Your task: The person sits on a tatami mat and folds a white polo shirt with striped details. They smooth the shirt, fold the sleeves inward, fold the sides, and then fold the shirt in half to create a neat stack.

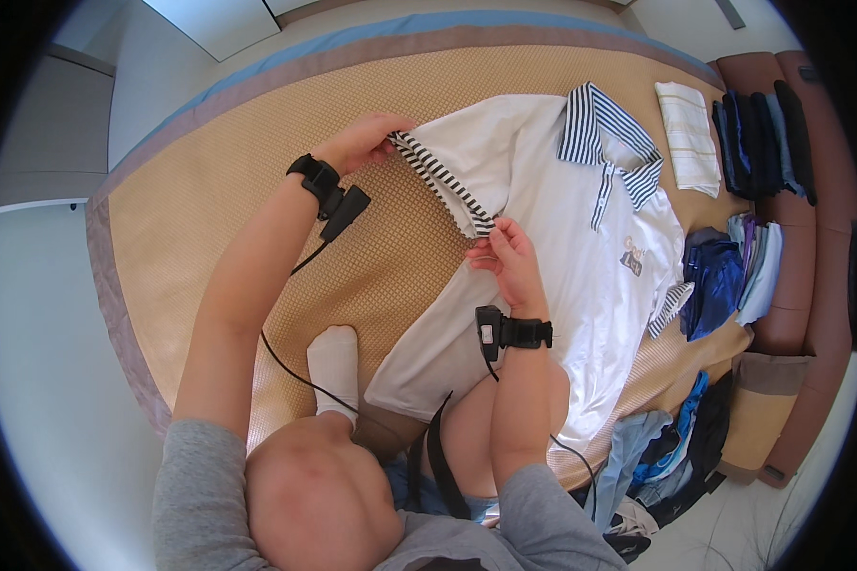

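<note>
A white polo shirt point(533, 200) with a striped collar point(592, 122) lies spread on the woven mat point(257, 181), its collar toward the far right. My left hand point(367, 141) pinches the far end of the striped sleeve cuff point(440, 181). The near end of that cuff is between the thumb and fingers of my right hand point(508, 259). Between my hands the cuff is drawn out in a straight slanting line. The other sleeve point(671, 309), also with a striped edge, lies at the shirt's right side.
A folded cream towel-like cloth point(688, 138) and a row of dark folded clothes point(762, 143) lie at the far right by a brown headboard point(800, 247). Nearer are blue folded garments point(712, 283) and a loose clothes pile point(667, 457). Cables point(307, 381) trail from my wrist straps.
</note>
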Demonstrator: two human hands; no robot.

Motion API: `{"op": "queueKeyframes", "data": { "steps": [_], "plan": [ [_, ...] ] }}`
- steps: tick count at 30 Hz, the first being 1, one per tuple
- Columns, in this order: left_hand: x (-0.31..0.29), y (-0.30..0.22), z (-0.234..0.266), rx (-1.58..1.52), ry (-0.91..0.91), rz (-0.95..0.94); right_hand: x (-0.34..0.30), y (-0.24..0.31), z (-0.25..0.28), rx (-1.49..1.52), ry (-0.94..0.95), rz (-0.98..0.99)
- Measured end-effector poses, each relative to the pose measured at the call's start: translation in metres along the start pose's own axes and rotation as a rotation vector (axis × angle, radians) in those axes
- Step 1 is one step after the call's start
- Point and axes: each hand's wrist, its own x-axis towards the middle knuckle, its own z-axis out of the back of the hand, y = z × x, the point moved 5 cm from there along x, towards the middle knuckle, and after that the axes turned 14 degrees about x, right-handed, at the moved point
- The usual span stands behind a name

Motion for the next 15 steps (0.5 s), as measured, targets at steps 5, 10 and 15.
{"op": "queueKeyframes", "data": {
  "steps": [5, 10, 15],
  "plan": [
    [-0.005, -0.012, -0.015, -0.060, -0.059, -0.081, 0.000, 0.005, 0.003, 0.052, 0.031, -0.037],
    [-0.007, -0.014, -0.031, 0.030, -0.102, -0.077, -0.012, 0.009, -0.022, -0.075, 0.000, -0.083],
    [-0.006, -0.021, -0.038, 0.139, -0.090, -0.109, -0.002, -0.011, -0.019, -0.321, -0.035, -0.162]
  ]
}}
